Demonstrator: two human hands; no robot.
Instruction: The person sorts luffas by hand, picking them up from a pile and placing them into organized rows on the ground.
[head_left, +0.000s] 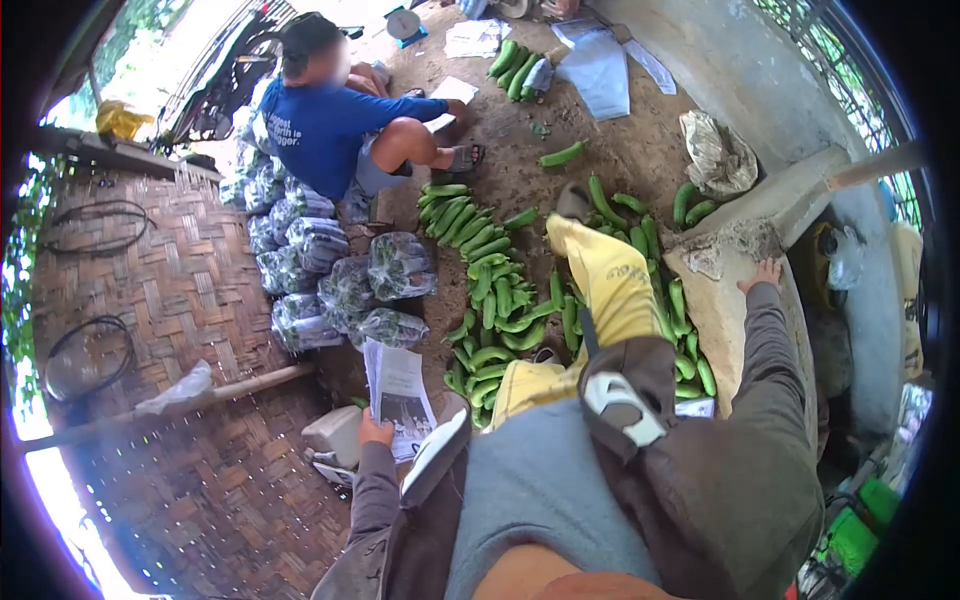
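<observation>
While my left hand (pixel 375 432) pinches the newspaper (pixel 400 392) by its lower edge, just beside the bananas (pixel 490 300), my right hand (pixel 766 272) lies spread flat on the concrete block (pixel 715 310), holding nothing. The thin, limp sheets could tear if I tug, and the rough, crumbly concrete might scrape my palm. The bananas are green, smooth and curved.

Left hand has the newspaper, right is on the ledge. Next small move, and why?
Probably bring the right hand off the concrete ledge toward the green bananas: the left hand grips the newspaper, while the right only rests on the ledge, holding nothing.
</observation>
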